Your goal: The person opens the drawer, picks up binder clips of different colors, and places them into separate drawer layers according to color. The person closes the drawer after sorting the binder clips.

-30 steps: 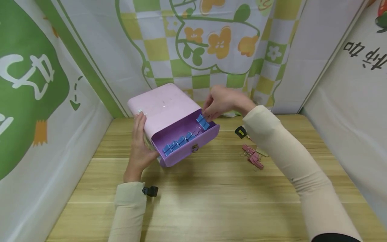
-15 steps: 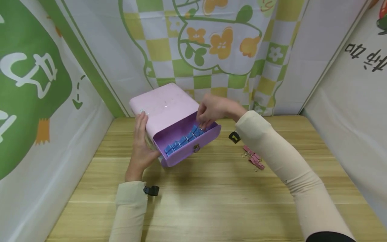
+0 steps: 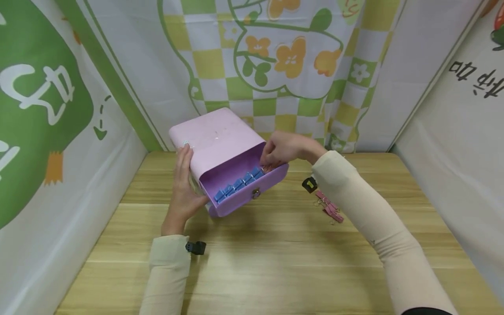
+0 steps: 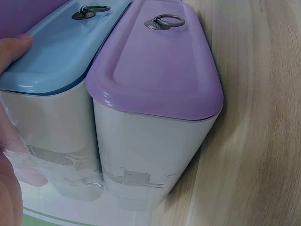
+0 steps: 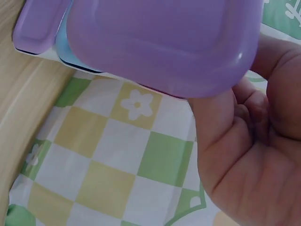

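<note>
Gripping the pink drawer box (image 3: 220, 140) by its left side with the left hand (image 3: 183, 194), thumb on the front; bending the right hand (image 3: 284, 147) into the purple drawer (image 3: 239, 202), beside blue binder clips (image 3: 238, 183); with fingers curled, cannot tell whether pinching anything.

In the right wrist view, the purple drawer (image 5: 160, 42) hides the fingertips of the right hand (image 5: 240, 150); whether they pinch anything cannot be told. In the head view's centre, its front covers the lower parts of the blue clips (image 3: 238, 183). The pink clips (image 3: 330, 208) at right are too small to count. The left wrist view's left edge crops the left hand (image 4: 9, 193).
</note>
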`<state>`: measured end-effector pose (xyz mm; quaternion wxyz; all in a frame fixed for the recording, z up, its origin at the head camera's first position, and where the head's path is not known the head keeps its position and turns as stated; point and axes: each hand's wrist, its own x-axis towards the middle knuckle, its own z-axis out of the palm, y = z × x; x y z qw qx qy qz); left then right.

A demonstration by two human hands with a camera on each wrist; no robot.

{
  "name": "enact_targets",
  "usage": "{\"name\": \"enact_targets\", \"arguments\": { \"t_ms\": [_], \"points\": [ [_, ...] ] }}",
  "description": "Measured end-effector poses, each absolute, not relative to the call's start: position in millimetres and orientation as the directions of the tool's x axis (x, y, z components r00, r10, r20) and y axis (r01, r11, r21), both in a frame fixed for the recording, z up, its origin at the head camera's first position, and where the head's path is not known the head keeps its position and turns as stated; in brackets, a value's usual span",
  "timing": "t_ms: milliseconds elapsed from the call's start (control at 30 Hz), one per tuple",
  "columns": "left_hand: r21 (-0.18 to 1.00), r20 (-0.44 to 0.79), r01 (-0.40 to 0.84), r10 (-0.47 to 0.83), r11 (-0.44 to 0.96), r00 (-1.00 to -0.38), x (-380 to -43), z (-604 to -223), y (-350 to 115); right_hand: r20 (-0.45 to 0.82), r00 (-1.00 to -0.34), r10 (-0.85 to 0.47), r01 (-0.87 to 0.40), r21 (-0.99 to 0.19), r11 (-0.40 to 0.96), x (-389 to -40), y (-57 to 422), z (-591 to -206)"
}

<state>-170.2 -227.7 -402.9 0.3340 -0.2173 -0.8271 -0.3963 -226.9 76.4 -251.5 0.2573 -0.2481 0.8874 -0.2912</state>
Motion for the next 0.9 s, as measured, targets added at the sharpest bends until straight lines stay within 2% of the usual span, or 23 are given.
{"name": "enact_targets", "arguments": {
  "t_ms": [67, 200, 533, 700, 800, 900],
  "points": [
    [0.507, 0.728, 0.627, 0.096, 0.592, -0.679, -169.9, -402.6, -228.1, -0.315, -0.744, -0.589, -0.284, -0.649, 0.706, -227.2, 78.0, -250.4],
    [0.502, 0.732, 0.632, 0.099, 0.591, -0.674, -170.9, -402.3, -228.2, -0.34, -0.753, -0.563, -0.179, -0.718, 0.673, -229.2, 85.6, -243.7],
    [0.502, 0.735, 0.629, 0.09, 0.593, -0.672, -169.9, -403.1, -227.5, -0.316, -0.849, -0.424, -0.009, -0.793, 0.609, -245.2, 123.0, -229.5],
    [0.499, 0.736, 0.624, 0.087, 0.601, -0.672, -169.0, -402.2, -228.0, -0.258, -0.892, -0.372, -0.041, -0.773, 0.633, -258.4, 152.9, -243.9],
    [0.495, 0.737, 0.625, 0.088, 0.604, -0.67, -169.0, -402.1, -228.6, -0.215, -0.911, -0.352, -0.094, -0.723, 0.684, -266.4, 172.8, -261.3],
    [0.493, 0.738, 0.627, 0.092, 0.603, -0.669, -169.4, -402.9, -228.6, -0.166, -0.93, -0.328, -0.16, -0.62, 0.768, -273.7, 192.4, -280.7]
  ]
}}
